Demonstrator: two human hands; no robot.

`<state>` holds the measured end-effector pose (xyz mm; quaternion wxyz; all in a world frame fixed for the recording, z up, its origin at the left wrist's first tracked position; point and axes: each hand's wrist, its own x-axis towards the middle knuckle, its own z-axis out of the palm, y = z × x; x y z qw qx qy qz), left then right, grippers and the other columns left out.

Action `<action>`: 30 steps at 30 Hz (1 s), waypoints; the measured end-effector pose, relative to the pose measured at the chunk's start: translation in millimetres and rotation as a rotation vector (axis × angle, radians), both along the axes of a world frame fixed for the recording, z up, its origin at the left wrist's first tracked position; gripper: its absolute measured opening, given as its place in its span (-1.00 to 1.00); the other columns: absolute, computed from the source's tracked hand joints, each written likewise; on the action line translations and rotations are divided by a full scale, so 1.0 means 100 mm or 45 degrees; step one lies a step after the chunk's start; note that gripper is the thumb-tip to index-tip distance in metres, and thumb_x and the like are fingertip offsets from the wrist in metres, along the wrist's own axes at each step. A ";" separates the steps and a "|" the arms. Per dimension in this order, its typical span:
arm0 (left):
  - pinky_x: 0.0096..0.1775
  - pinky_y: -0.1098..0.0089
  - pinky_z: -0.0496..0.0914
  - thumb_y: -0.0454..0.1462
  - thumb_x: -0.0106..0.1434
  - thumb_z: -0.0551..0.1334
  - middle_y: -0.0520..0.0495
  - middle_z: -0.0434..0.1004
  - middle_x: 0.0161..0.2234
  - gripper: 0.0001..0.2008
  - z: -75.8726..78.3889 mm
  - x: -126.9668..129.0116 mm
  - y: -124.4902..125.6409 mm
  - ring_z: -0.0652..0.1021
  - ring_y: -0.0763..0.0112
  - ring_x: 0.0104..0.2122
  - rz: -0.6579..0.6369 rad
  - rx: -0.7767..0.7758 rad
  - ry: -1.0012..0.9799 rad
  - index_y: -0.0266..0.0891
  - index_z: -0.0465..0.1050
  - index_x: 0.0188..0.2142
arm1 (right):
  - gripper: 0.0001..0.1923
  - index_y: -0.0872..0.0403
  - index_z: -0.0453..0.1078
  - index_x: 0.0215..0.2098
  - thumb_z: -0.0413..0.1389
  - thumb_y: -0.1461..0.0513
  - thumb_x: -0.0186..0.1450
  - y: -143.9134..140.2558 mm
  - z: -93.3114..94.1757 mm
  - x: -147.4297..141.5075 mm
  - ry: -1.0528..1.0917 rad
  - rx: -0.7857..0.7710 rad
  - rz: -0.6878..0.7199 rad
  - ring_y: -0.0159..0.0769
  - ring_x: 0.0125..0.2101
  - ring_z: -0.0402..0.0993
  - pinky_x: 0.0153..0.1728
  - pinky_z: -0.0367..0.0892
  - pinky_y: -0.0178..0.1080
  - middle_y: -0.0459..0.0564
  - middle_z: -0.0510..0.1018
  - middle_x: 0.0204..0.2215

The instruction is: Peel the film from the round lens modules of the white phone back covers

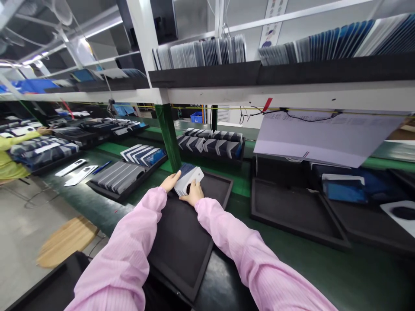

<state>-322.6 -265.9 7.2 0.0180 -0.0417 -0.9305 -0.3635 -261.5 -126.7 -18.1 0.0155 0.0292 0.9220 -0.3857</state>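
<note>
A thick stack of thin grey-white rectangular panels is clasped between both hands over the far end of a shallow black rectangular tray. The left hand is pressed against the stack's left side; the right hand is closed on its near edge. The stack is best kept squared and level, so that no panel fans out. A green post stands just beyond, and a filled tray of fanned grey panels lies to the left.
</note>
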 end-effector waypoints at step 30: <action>0.08 0.08 0.30 -0.11 0.43 -0.18 -0.30 0.29 0.14 -0.52 -0.15 -0.10 0.20 0.37 0.16 0.10 0.601 0.311 0.362 -0.29 0.19 0.18 | 0.33 0.19 -0.38 0.36 0.39 0.01 -0.07 0.01 -0.17 -0.05 0.279 0.177 0.086 0.18 0.20 0.02 0.12 0.11 0.02 0.40 -0.16 0.30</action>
